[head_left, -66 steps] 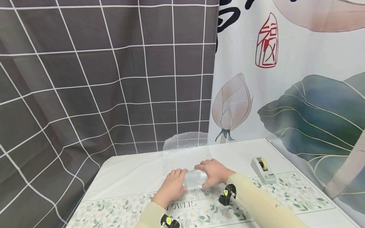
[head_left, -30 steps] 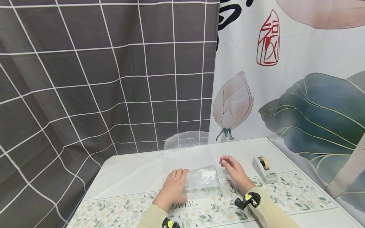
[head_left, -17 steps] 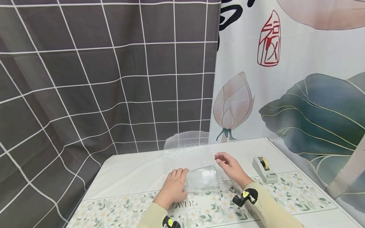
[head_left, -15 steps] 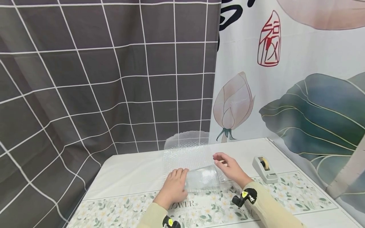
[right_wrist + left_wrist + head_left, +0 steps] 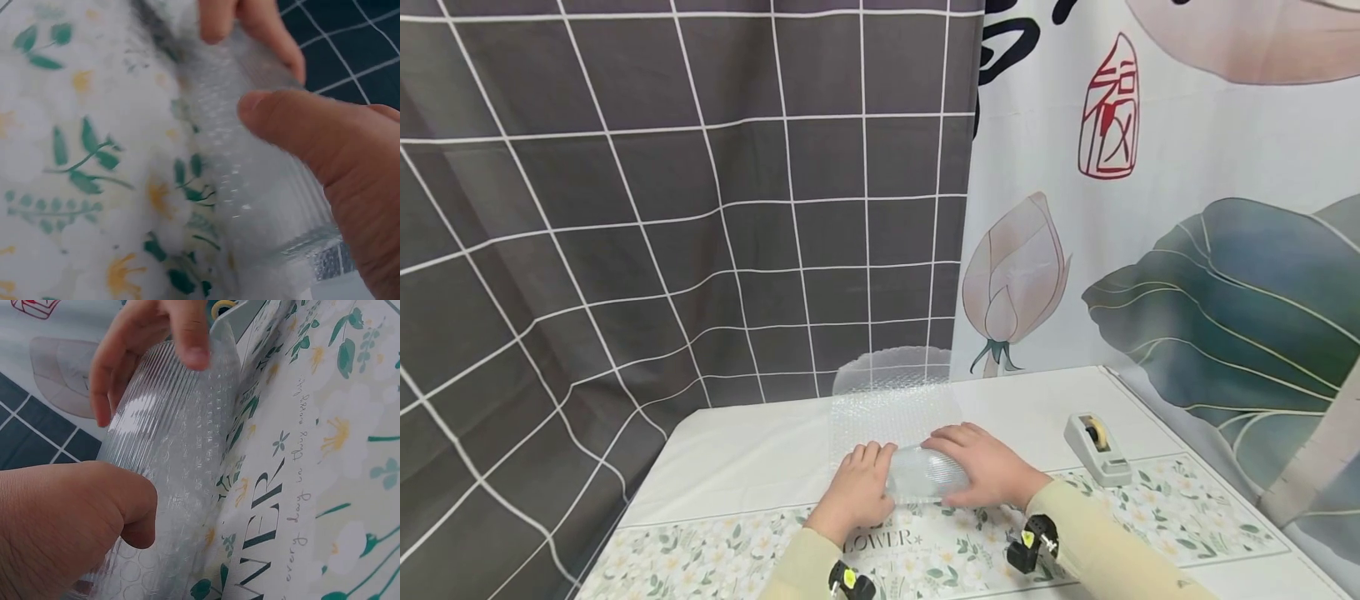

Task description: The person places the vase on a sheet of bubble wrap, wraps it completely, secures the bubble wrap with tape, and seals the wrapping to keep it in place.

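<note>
A clear ribbed glass (image 5: pixel 928 473) lies on its side near the middle of the table, on a sheet of bubble wrap (image 5: pixel 883 417). My left hand (image 5: pixel 853 487) grips its left end, thumb at the near side. At the other end my right hand (image 5: pixel 988 468) curls over the glass, fingers on the far side and thumb nearer me. In the left wrist view, bubble wrap lies against the lower side of the ribbed glass (image 5: pixel 147 406). The right wrist view shows the right thumb lying along the glass (image 5: pixel 294 194). The left fingertips are hidden in part.
A pale tape dispenser (image 5: pixel 1097 450) with a yellow roll stands to the right on the table. The white tablecloth (image 5: pixel 752 450) has a floral band across its front. Behind hang a dark grid curtain (image 5: pixel 820 208) and a white printed curtain (image 5: pixel 1030 125).
The right hand left the glass's right end, hovered beside it with bent fingers, then came back down and grips it. My left hand has stayed on the left end.
</note>
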### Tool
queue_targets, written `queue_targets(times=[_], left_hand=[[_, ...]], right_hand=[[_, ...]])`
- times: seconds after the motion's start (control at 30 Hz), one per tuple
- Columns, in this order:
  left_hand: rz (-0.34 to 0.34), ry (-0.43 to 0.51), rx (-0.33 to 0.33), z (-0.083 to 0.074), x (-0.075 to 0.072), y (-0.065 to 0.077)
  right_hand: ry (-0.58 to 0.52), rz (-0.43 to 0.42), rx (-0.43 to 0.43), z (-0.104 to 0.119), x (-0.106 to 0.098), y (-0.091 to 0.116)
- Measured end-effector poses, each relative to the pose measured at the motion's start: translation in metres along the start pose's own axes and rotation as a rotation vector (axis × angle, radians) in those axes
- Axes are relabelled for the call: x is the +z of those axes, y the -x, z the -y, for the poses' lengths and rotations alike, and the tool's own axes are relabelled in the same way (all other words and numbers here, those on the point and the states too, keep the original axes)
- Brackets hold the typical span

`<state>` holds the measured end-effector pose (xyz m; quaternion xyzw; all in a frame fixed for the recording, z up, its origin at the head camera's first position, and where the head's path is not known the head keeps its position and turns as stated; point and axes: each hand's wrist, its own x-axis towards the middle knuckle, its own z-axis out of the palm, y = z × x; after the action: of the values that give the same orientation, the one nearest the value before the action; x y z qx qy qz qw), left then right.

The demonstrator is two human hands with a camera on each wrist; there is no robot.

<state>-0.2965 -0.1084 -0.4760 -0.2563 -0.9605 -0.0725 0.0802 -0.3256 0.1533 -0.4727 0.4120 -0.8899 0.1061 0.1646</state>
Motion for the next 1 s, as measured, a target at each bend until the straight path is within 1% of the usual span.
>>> queue_targets(times=[0.13, 0.27, 0.63, 0.87, 1.0], left_hand=[[0.002, 0.005, 0.000, 0.002, 0.003, -0.001], [0.001, 0.020, -0.002, 0.002, 0.003, -0.001], [0.033, -0.019, -0.009, 0.001, 0.000, -0.002], [0.029, -0.052, -0.007, 0.001, 0.000, -0.002], [0.028, -0.055, -0.007, 0.001, 0.000, -0.001]], right_hand=[[0.111, 0.042, -0.028, 0.004, 0.004, 0.002], [0.139, 0.048, -0.024, 0.006, 0.005, 0.002], [0.089, 0.068, -0.007, 0.007, 0.000, 0.000], [0.014, 0.112, 0.039, 0.006, -0.004, -0.002], [-0.009, 0.119, 0.051, 0.006, -0.006, -0.005]])
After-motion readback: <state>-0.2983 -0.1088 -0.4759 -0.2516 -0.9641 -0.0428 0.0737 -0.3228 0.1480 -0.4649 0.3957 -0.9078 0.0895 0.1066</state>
